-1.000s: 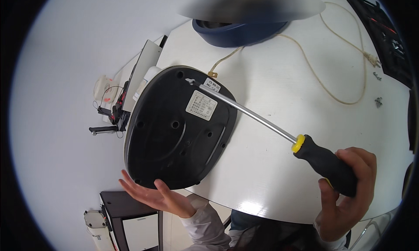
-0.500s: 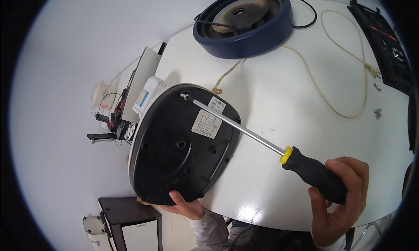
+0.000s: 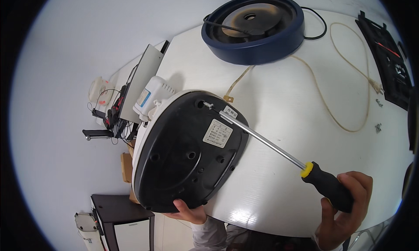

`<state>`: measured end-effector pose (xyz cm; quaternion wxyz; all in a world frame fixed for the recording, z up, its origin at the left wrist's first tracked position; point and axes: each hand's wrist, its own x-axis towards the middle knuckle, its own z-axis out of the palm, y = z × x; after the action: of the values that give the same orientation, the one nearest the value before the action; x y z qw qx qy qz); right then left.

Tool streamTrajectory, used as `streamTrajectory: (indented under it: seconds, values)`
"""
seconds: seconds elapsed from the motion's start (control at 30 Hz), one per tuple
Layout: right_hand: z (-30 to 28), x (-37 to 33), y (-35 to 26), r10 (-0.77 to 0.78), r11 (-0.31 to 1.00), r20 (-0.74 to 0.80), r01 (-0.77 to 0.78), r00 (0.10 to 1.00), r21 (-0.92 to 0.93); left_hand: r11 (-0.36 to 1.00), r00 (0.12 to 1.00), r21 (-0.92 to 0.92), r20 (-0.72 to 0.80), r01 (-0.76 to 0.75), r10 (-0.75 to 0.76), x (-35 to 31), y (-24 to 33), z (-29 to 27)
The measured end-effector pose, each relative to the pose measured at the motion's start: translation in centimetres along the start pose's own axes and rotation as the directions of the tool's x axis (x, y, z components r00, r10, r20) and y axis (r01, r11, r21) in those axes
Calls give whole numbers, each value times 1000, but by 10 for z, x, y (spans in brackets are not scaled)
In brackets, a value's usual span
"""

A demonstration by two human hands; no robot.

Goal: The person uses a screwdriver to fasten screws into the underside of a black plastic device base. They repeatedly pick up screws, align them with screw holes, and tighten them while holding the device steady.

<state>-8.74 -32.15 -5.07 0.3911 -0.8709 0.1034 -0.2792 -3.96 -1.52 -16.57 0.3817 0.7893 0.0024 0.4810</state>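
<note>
A white appliance with a black underside [image 3: 172, 174] is tipped so its base faces me. My left hand [image 3: 188, 213] grips its near lower edge, thumb on the black base. In my right hand [image 3: 349, 201], fingers wrap round the handle of a black-and-yellow screwdriver [image 3: 281, 151]. Its shaft slants up and left to a small silver screw [image 3: 208, 106] at the tip. The screw is just right of a round hole [image 3: 200, 104] near the base's far edge, outside it. Two paper labels and several other holes mark the base.
A dark blue round housing [image 3: 255, 48] with a scorched disc stands at the far side of the white table [image 3: 279, 98]. A beige power cord [image 3: 321, 87] loops right. Loose screws [image 3: 378, 127] lie by a black tool case [image 3: 384, 54]. A dark cabinet [image 3: 118, 207] stands lower left.
The screw has come away from the hole, moving right with the screwdriver tip. The whole view has shifted, so most things appear slightly lower and farther right.
</note>
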Motion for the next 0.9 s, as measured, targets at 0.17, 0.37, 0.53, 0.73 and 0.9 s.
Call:
streamTrajectory:
  seconds: [0.17,0.37,0.53,0.73,0.9]
  values:
    - [1,4,-3,-30,998,18,29,999,52,994,998,-89,-10,68,-69,0,6,6]
    - [-9,18,-8,-239,971,35,240,970,-17,991,993,-66,-23,113,-114,11,33,21]
    - [-13,15,-16,-209,958,35,211,977,-191,964,982,-194,-23,180,-187,21,52,28]
    - [-22,27,-24,-290,932,40,292,956,-213,926,966,-299,-41,231,-255,18,44,26]
    - [-17,26,-27,-264,950,-26,255,964,-180,899,956,-357,-47,254,-288,23,47,30]
